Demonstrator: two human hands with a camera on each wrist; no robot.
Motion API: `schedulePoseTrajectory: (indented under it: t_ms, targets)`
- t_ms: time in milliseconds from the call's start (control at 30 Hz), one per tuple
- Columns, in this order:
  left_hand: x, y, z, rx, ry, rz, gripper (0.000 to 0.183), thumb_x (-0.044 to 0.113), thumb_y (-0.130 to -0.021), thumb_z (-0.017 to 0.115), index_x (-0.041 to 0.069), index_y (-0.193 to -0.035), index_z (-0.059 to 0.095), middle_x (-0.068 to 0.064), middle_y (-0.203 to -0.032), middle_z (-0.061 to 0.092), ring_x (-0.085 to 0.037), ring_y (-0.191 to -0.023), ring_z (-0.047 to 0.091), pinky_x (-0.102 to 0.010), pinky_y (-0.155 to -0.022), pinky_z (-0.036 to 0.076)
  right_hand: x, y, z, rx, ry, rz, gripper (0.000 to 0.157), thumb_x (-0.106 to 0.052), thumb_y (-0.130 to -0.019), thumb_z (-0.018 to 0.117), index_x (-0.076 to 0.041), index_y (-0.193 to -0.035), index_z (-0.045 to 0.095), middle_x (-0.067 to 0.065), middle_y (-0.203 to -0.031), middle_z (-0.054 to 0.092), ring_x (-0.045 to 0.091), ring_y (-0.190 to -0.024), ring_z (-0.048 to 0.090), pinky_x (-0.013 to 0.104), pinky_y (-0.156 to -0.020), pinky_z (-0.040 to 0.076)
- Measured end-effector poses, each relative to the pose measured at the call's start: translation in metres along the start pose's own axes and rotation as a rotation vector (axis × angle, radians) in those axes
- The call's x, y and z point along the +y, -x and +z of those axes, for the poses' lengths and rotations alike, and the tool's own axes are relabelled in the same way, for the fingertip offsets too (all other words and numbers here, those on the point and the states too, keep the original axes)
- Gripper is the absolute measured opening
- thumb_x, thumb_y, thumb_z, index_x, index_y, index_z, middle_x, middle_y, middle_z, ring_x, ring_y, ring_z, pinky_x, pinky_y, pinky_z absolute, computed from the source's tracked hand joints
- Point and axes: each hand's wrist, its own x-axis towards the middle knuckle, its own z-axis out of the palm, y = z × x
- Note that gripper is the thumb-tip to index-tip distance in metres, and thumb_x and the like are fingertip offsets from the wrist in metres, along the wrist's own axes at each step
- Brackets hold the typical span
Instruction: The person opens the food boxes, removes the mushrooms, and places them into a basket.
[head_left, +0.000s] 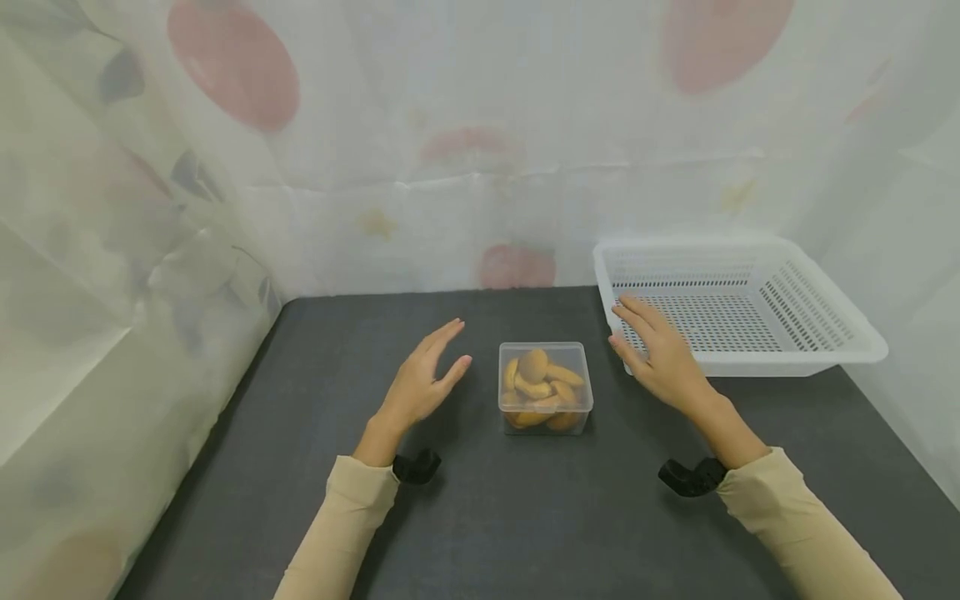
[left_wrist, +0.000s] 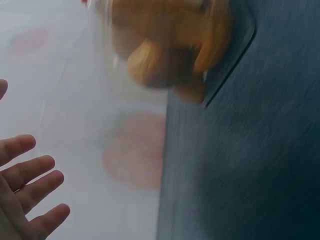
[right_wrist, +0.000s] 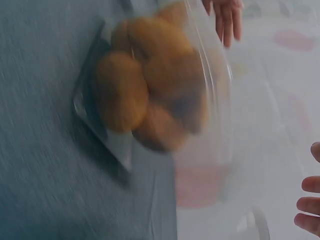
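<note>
Wrist views: blurry box (right_wrist: 212, 82); cropped hands (left_wrist: 31, 192) (right_wrist: 311, 204)

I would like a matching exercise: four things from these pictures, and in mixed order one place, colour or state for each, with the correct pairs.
Column 1
1. left hand
2. box
3. basket
4. tabletop

Column 2
A. dark grey
B. left of the box, holding nothing
C. white, at the tabletop's far right
D. transparent, with yellow-brown pieces inside

Pairs: 1-B, 2-D, 3-C, 4-A
</note>
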Motion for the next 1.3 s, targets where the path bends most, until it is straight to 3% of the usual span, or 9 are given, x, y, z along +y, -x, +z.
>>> schedulePoseTrajectory:
  t_ms: [167, 367, 567, 667, 833, 1067, 1300]
  targets:
    - [0.003, 0.01, 0.017, -0.068, 0.157, -0.008, 0.06, 0.035, -0.099, 0.053, 0.02, -0.152, 0.03, -0.005, -0.16, 0.03, -0.03, -0.148, 0.031, -0.057, -0.116, 0.032, -0.014, 0.009, 0.009, -0.01, -0.04, -0.044, 0.048, -0.014, -0.093, 0.063, 0.003, -0.136, 0.05, 0.022, -0.145, 0.047, 0.041, -0.134, 0.042, 0.058, -0.107, 0.038]
    - [0.003, 0.019, 0.036, -0.111, 0.269, -0.011, 0.066, 0.031, -0.097, 0.056, 0.018, -0.154, 0.025, -0.007, -0.162, 0.023, -0.032, -0.15, 0.024, -0.061, -0.117, 0.027, -0.029, 0.016, 0.018, -0.018, -0.074, -0.125, 0.051, -0.009, -0.088, 0.068, 0.001, -0.135, 0.051, 0.02, -0.144, 0.049, 0.039, -0.133, 0.046, 0.054, -0.106, 0.04]
    - [0.008, 0.021, 0.048, -0.182, 0.343, -0.059, 0.082, 0.034, -0.092, 0.064, 0.013, -0.156, 0.017, -0.012, -0.163, 0.017, -0.034, -0.151, 0.019, -0.061, -0.119, 0.023, -0.038, 0.022, 0.03, -0.004, -0.101, -0.219, 0.052, -0.007, -0.084, 0.071, 0.003, -0.132, 0.054, 0.021, -0.14, 0.053, 0.037, -0.129, 0.051, 0.039, -0.118, 0.032]
    - [0.009, 0.02, 0.056, -0.207, 0.361, -0.092, 0.092, 0.038, -0.088, 0.069, 0.013, -0.156, 0.013, -0.011, -0.164, 0.015, -0.035, -0.15, 0.021, -0.058, -0.119, 0.027, -0.041, 0.024, 0.037, -0.024, -0.125, -0.246, 0.05, -0.011, -0.085, 0.071, 0.002, -0.131, 0.055, 0.02, -0.139, 0.054, 0.037, -0.129, 0.051, 0.039, -0.12, 0.03]
    - [0.008, 0.018, 0.069, -0.226, 0.394, -0.102, 0.105, 0.047, -0.083, 0.073, 0.009, -0.156, 0.008, -0.013, -0.164, 0.012, -0.036, -0.15, 0.022, -0.054, -0.118, 0.031, -0.043, 0.028, 0.051, -0.048, -0.138, -0.312, 0.054, -0.015, -0.082, 0.076, 0.0, -0.13, 0.058, 0.019, -0.137, 0.057, 0.034, -0.132, 0.051, 0.034, -0.124, 0.024]
    - [0.01, 0.015, 0.081, -0.252, 0.419, -0.123, 0.12, 0.062, -0.077, 0.07, 0.008, -0.156, -0.002, -0.015, -0.164, 0.003, -0.042, -0.147, 0.025, -0.061, -0.114, 0.032, -0.042, 0.031, 0.067, -0.056, -0.128, -0.382, 0.058, -0.017, -0.079, 0.079, 0.003, -0.129, 0.058, 0.019, -0.134, 0.06, 0.034, -0.131, 0.052, 0.03, -0.124, 0.024]
    - [0.008, 0.013, 0.087, -0.223, 0.494, -0.1, 0.121, 0.052, -0.079, 0.074, 0.007, -0.155, -0.007, -0.011, -0.165, 0.002, -0.034, -0.152, 0.013, -0.058, -0.12, 0.023, -0.043, 0.029, 0.075, -0.018, -0.162, -0.451, 0.06, -0.012, -0.074, 0.082, 0.005, -0.126, 0.06, 0.022, -0.132, 0.061, 0.033, -0.128, 0.054, 0.03, -0.123, 0.025]
